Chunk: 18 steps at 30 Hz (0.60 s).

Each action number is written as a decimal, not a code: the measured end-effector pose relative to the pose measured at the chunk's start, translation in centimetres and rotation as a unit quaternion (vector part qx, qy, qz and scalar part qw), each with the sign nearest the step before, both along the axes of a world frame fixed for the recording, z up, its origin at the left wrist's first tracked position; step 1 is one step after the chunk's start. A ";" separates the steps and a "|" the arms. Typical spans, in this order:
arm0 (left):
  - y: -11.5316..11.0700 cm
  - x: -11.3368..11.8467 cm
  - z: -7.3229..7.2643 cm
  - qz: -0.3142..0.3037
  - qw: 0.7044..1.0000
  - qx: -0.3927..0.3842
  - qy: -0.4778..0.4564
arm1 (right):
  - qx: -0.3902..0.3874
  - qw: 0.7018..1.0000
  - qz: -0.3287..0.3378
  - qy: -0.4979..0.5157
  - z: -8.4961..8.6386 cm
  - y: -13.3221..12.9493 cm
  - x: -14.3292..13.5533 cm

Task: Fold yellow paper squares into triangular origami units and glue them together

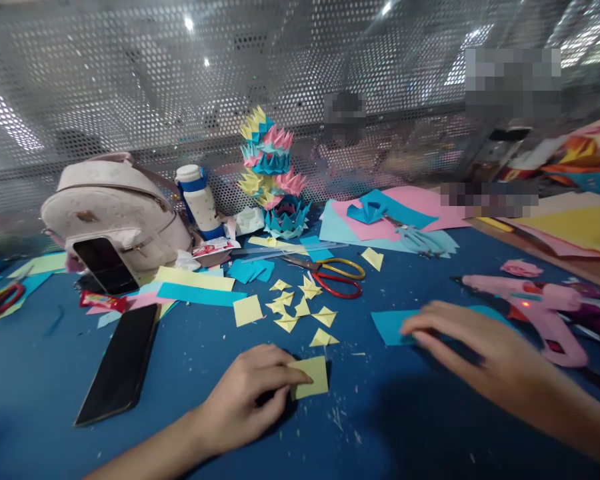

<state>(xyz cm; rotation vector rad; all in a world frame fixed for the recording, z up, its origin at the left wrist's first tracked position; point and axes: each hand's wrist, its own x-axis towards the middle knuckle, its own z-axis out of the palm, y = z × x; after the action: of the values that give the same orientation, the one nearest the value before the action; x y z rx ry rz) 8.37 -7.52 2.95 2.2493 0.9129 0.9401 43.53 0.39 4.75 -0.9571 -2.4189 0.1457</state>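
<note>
Left hand (pixel 255 393), index finger over yellow paper square (pixel 320 383) towards worktop's (pixel 193 363) cut-off near edge, pinch indiscernible, right hand (pixel 473 350) blurred, fingertips close together, partly hiding blue paper (pixel 389 327), grip indiscernible

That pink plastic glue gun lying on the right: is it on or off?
Apparently on: a small orange-red light glows on the body of the pink plastic glue gun.
</note>
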 end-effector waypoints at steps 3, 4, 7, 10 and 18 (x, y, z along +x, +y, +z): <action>-0.2 0.0 -0.1 0.005 1.000 0.001 0.001 | -0.070 0.995 0.075 0.005 0.2 1.8 -5.9; -0.3 0.0 -0.1 0.008 1.000 0.001 0.001 | -0.075 0.993 0.088 0.021 0.0 2.3 -7.5; -0.4 0.0 -0.2 0.015 1.000 0.000 0.001 | -0.094 0.986 0.133 0.038 -1.1 3.6 -10.8; -0.3 0.0 -0.2 0.016 1.000 0.000 0.005 | -0.082 0.981 0.177 0.017 -2.1 4.4 -12.1; 0.0 -0.2 -0.4 0.014 0.999 -0.031 0.004 | -0.068 0.974 0.216 -0.026 -2.2 4.2 -11.2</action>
<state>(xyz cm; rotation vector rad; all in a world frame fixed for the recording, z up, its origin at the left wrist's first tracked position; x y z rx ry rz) 8.18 -7.53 2.54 2.1942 0.9663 0.9039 32.36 4.63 2.55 -0.4789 -2.6615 0.4502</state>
